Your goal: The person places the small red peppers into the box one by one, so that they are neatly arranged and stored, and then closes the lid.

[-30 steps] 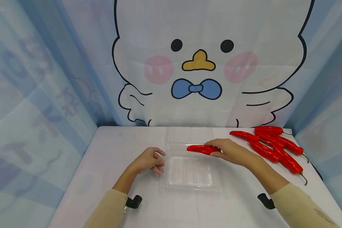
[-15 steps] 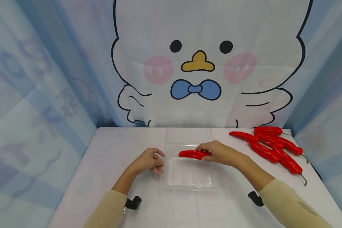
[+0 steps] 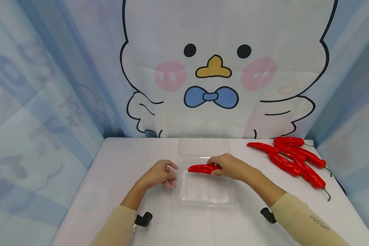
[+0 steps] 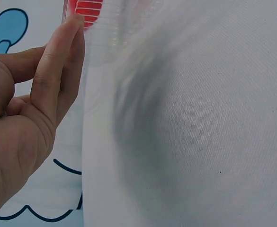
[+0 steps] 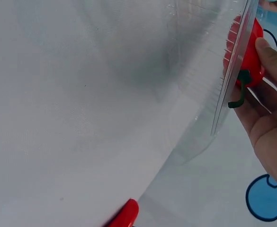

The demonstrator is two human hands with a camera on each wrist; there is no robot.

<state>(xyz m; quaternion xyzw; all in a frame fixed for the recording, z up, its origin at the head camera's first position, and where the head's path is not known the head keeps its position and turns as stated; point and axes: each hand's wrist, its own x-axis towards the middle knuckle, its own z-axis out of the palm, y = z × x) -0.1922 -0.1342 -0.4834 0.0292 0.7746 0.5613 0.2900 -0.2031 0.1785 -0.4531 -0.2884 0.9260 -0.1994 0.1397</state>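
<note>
A clear plastic clamshell box (image 3: 204,197) lies opened out on the white table, its lid half toward the back. Over its near half, my right hand (image 3: 230,166) grips a red chili pepper (image 3: 200,168) by the stem end, pointed tip to the left. In the right wrist view the pepper (image 5: 253,54) shows a green stem, with the ribbed box wall (image 5: 223,99) partly in front of it. My left hand (image 3: 160,174) is at the box's left edge, fingers loosely bent and holding nothing. Its fingertips overlap the box in the left wrist view.
Several more red chili peppers (image 3: 284,164) lie in a loose pile at the table's back right. A curtain (image 3: 215,119) with a cartoon figure hangs behind the table (image 3: 126,150), and blue curtains flank both sides.
My right hand has carried the chili pepper left and slightly toward me, over the near half of the box. The left hand stays put at the box's side.
</note>
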